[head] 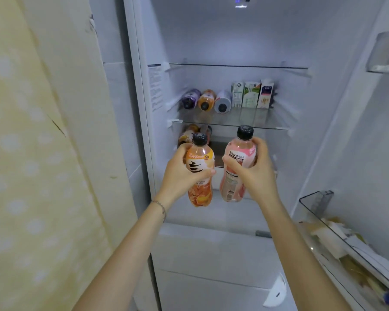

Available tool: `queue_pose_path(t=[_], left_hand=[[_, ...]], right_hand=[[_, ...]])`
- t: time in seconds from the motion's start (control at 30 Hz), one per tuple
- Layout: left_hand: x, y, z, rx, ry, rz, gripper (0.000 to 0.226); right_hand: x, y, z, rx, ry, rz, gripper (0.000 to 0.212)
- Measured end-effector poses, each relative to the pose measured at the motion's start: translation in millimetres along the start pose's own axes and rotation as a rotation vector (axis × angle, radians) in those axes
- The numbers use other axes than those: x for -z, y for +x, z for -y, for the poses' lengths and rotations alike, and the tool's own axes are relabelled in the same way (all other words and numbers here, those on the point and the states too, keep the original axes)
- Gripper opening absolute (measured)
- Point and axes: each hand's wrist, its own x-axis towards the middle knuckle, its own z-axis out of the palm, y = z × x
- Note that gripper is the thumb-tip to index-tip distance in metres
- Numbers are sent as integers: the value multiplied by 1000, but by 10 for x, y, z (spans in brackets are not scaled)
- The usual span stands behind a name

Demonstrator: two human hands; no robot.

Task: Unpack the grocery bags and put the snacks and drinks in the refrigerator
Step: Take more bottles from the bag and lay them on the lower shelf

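Head view. Your left hand (pixel 182 171) grasps orange bottle (pixel 200 162) round the label, fingers and thumb curled on it, black cap up. Your right hand (pixel 256 171) grasps pink bottle (pixel 236 158) the same way, thumb across the label, black cap up. Both bottles are off any surface, held near frame centre in front of the open refrigerator (pixel 211 41). Orange bottle sits at 9 o'clock of pink bottle, close but not touching. Bracelet (pixel 161 208) on your left wrist.

Inside, at 12 o'clock of your hands: glass shelf (pixel 256 120) carries three bottles on their sides, caps toward you: purple bottle (pixel 190 98), amber bottle (pixel 206 99), white bottle (pixel 222 101), side by side and touching. At their 3 o'clock stand three cartons (pixel 252 94), upright in a row. Upper shelf (pixel 234 66) is further toward 12 o'clock.

Under the glass shelf, at 11 o'clock of orange bottle, more lying bottles (pixel 188 134) are partly hidden behind it; can't tell how many.

Drawer front (pixel 211 254) at 6 o'clock. Door bin (pixel 319 212) at 4 o'clock holds blurred packets, contents unreadable. Second door bin (pixel 386 52) at 2 o'clock. Yellow dotted curtain (pixel 32 153) fills 9 o'clock.
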Motion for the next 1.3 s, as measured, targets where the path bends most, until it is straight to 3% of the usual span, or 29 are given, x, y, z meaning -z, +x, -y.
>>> queue_pose_path(t=[0.1, 0.27, 0.63, 0.87, 1.07, 1.3], left_hand=[[-72, 312, 221, -16, -13, -9, 83], [-151, 840, 469, -84, -38, 27, 70], [-382, 1522, 960, -254, -83, 160, 69], [-571, 1752, 1173, -253, -77, 220, 73], [-711, 1937, 1320, -255, 39, 278, 74], [-823, 2077, 1639, -390, 275, 439, 71]], right_hand=[[-145, 258, -216, -17, -4, -14, 68], [-343, 626, -471, -45, -13, -91, 66], [-608, 1029, -919, -33, -5, -314, 71], [-639, 1208, -1193, -39, 26, -298, 74], [-571, 1368, -1328, -31, 20, -310, 73], [-540, 1395, -1397, -10, 40, -304, 74]])
